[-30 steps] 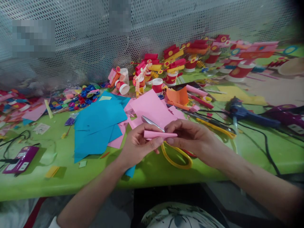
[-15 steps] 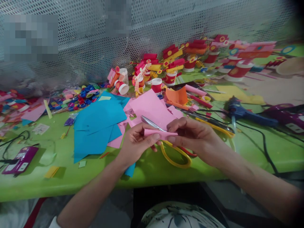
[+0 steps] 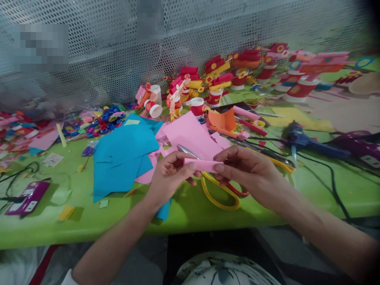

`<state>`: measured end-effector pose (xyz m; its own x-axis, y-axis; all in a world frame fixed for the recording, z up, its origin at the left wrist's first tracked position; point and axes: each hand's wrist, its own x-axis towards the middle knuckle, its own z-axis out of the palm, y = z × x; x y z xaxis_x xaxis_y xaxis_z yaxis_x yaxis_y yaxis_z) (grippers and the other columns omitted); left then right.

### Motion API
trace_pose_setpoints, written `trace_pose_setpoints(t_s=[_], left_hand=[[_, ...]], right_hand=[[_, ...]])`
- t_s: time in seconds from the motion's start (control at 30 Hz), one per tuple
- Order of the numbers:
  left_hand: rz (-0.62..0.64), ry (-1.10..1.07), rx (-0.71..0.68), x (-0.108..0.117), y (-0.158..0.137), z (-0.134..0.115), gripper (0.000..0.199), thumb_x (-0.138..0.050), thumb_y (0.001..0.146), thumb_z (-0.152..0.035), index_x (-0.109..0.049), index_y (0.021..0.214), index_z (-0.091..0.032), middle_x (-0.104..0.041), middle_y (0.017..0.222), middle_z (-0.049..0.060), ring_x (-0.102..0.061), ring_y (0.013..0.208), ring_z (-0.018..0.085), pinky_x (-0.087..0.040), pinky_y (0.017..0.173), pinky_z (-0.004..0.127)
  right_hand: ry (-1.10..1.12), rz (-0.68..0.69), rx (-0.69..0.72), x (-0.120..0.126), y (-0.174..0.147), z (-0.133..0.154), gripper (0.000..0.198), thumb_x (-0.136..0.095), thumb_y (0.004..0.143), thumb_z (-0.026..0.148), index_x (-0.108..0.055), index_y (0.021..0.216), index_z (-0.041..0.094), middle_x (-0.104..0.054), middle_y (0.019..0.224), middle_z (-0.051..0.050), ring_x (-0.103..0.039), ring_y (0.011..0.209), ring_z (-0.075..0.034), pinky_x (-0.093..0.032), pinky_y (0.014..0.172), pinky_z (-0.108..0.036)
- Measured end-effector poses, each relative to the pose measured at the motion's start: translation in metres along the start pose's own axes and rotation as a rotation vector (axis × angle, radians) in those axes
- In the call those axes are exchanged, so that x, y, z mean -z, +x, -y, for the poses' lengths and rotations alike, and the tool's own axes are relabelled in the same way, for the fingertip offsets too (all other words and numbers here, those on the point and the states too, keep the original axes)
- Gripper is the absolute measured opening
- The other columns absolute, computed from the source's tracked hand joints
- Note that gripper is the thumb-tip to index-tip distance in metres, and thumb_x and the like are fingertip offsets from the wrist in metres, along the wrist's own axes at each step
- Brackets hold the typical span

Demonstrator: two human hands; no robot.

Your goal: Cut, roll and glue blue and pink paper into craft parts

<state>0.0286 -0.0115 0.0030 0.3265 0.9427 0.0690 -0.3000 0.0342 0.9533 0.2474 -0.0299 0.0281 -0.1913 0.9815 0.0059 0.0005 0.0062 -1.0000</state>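
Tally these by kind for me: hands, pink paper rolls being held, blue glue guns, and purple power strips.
Hands: 2 (left hand, right hand)
Held pink paper roll: 1
Blue glue gun: 1
Purple power strips: 2
Total: 6

Pink paper (image 3: pixel 204 165) between 2 hands (image 3: pixel 170 176) (image 3: pixel 253 168)

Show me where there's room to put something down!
The green table has bare patches between the yellow scrap and pale green scrap, and right of the black cord. It's crowded behind the pink roll: pink paper, orange paper, red cups.
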Motion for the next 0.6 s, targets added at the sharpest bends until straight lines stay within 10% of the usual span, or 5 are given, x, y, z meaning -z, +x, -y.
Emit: trace_pose_setpoints(t_s=[0.6], left_hand=[[-0.030,0.069,-0.141,-0.0079,-0.0026,-0.0058,0.020,-0.081,0.088,-0.033,-0.073,0.097,-0.017,-0.075,0.083,0.002,-0.077,0.071,0.015,-0.064,0.057,0.021]], right_hand=[[-0.005,-0.003,-0.066,0.0032,-0.0042,-0.0035,0.031,-0.085,0.082,0.050,-0.070,0.089,0.023,-0.066,0.075,0.003,-0.067,0.058,-0.010,-0.056,0.053,-0.020]])
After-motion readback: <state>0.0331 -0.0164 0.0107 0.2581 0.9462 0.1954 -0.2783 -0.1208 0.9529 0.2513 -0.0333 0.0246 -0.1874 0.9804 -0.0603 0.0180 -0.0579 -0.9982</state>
